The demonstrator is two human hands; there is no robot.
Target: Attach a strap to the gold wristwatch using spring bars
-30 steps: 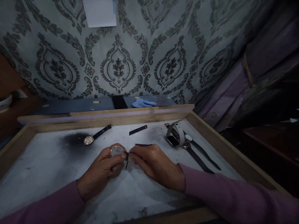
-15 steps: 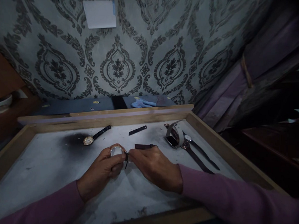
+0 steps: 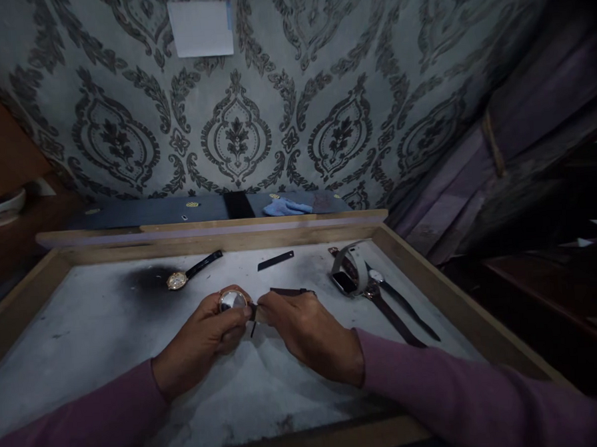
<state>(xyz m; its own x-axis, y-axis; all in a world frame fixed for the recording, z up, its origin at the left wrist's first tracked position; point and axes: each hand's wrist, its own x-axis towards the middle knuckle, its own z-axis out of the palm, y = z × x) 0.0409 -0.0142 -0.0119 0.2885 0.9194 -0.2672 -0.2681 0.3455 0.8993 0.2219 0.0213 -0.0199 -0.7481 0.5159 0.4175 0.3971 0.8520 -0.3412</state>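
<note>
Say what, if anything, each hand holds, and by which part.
The left hand holds a round, gold-rimmed watch case by its near edge; whether the right hand holds anything is unclear.

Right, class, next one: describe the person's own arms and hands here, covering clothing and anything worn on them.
Both arms wear long, plain, dusky-purple fabric sleeves: the left sleeve and the right sleeve each end near the wrist. The left hand and right hand are ungloved. No pattern shows on the sleeves; the dim light hides finer details.
</note>
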